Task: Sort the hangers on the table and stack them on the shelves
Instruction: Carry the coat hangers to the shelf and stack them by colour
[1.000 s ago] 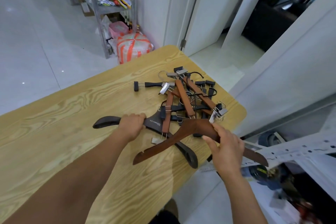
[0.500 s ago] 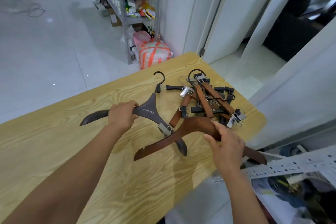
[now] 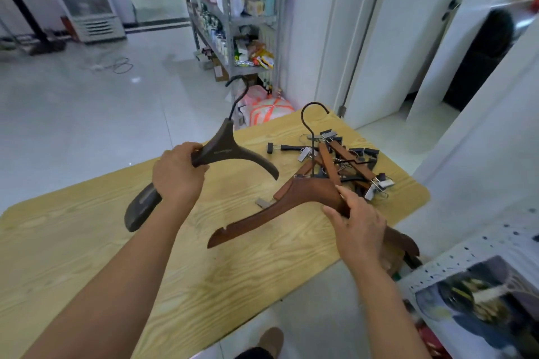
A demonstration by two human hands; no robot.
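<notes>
The left grip [image 3: 178, 172] is closing its fingers round one arm of a dark wooden coat hanger [image 3: 224, 151], just beside the neck, and is holding it clear of the tabletop [image 3: 204, 271] with the wire hook pointing up and away. The right grip [image 3: 358, 227] is pinching a reddish-brown wooden coat hanger [image 3: 280, 210] between thumb and fingers on the arm just past its neck. Its hook is standing upright, its far arm is sloping down toward the tabletop (whether the tip is touching cannot be told), and its near arm is reaching out past the tabletop edge. Both hangers are looking like solid, stiff wood with a smooth finish, so they are probably carrying some weight and might turn in the fingers if held far out on an arm. Taking them close to the neck, as both grips are doing, is likely giving the best balance. Just behind the reddish-brown hanger a pile of clip hangers [image 3: 344, 160] is lying tangled, and the upright hook is standing near enough to catch on its wires. A metal shelving rack [image 3: 230, 17] is standing well beyond the tabletop.
</notes>
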